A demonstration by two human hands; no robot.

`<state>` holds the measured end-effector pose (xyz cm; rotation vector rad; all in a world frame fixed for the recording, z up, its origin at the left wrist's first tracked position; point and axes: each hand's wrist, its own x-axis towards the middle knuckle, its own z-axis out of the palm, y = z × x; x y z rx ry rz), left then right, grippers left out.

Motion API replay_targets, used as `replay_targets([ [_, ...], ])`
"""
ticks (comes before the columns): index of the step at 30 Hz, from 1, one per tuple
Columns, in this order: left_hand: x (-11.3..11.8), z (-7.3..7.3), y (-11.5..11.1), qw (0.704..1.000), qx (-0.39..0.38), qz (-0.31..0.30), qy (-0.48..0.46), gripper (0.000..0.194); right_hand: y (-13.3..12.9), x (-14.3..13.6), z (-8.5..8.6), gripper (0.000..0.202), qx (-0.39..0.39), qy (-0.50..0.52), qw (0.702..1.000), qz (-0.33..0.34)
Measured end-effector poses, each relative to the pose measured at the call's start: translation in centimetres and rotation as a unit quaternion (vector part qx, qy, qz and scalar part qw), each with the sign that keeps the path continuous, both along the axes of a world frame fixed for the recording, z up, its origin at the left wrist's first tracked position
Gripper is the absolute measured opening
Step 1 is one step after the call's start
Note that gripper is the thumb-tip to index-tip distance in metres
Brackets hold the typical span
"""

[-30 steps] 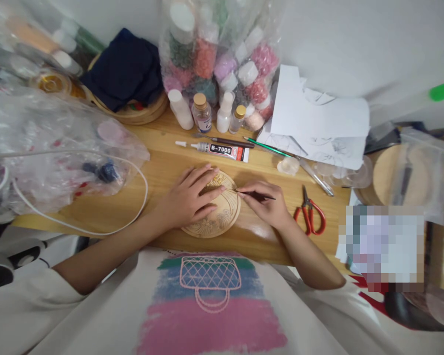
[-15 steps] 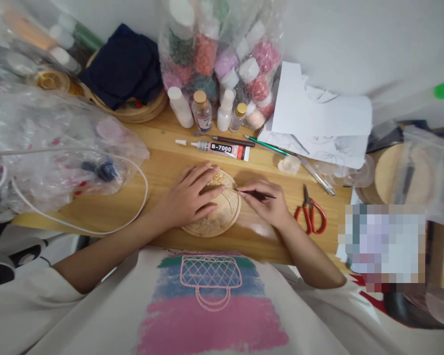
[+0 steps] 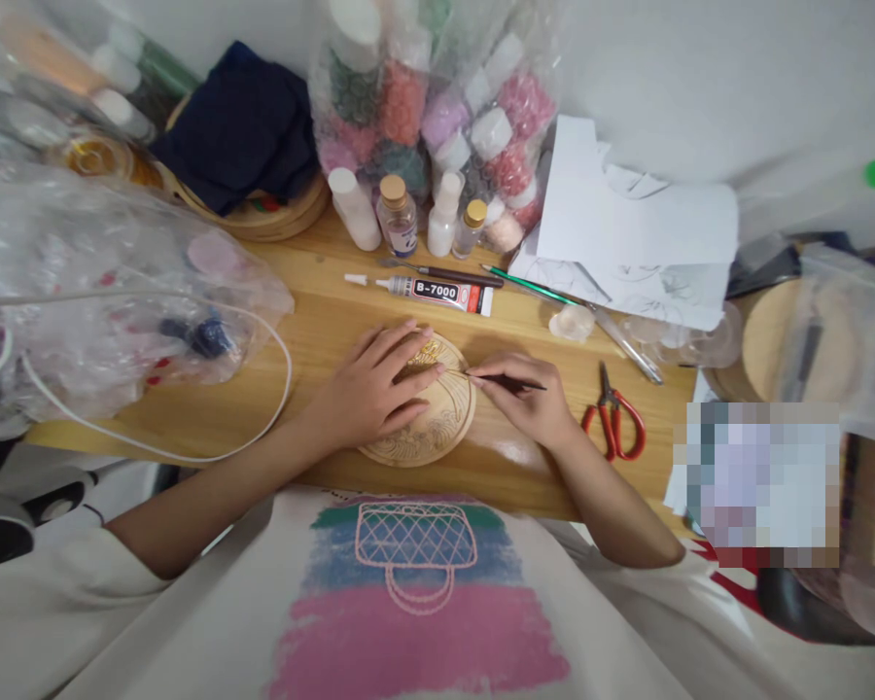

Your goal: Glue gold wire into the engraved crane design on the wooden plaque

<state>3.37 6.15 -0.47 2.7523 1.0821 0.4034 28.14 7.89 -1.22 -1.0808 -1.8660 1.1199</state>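
A round wooden disc (image 3: 444,418) with engraved lines lies flat on the table. Golden relief or paint (image 3: 428,352) shows on its upper part. My left hand (image 3: 379,384) rests across the disc's left side, fingers spread and stretched out, covering part of it. Pinched in my right hand (image 3: 529,394) is a slim dark-handled tool (image 3: 514,382), perhaps a fine brush. It points left, and its thin tip is at the disc's upper right, close to my left fingertips. Whether the tip touches the surface I cannot tell.
Behind the disc lie a B-7000 glue tube (image 3: 441,293), a green pencil (image 3: 532,285) and small bottles (image 3: 399,216). Red-handled pliers (image 3: 613,418) are right of my right hand. A white cable (image 3: 290,379) loops at left beside plastic bags (image 3: 117,282). Papers (image 3: 642,224) lie back right.
The view has shifted very slightly. Both hands, the disc and the dark-handled tool look almost the same as before.
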Motion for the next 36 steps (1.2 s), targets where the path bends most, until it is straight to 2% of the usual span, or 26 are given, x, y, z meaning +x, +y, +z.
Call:
replay_targets([
  [6,-0.11,-0.27,-0.11,0.999,-0.033,0.013,0.006,0.039,0.02,0.05,0.03,0.01,0.005,-0.003,1.0,0.003],
  [19,0.08,-0.04,0.04,1.0,0.018,-0.002,0.005,0.038,-0.03,-0.03,0.16,0.008,0.038,-0.006,0.999,0.018],
  [26,0.13,0.27,-0.07,1.0,-0.005,0.008,0.018,0.037,-0.09,-0.08,0.37,0.007,0.052,0.0,0.998,0.025],
  [36,0.1,-0.51,-0.22,0.999,0.031,0.004,0.001,0.036,-0.17,-0.22,-0.06,0.013,0.053,-0.012,0.998,0.017],
])
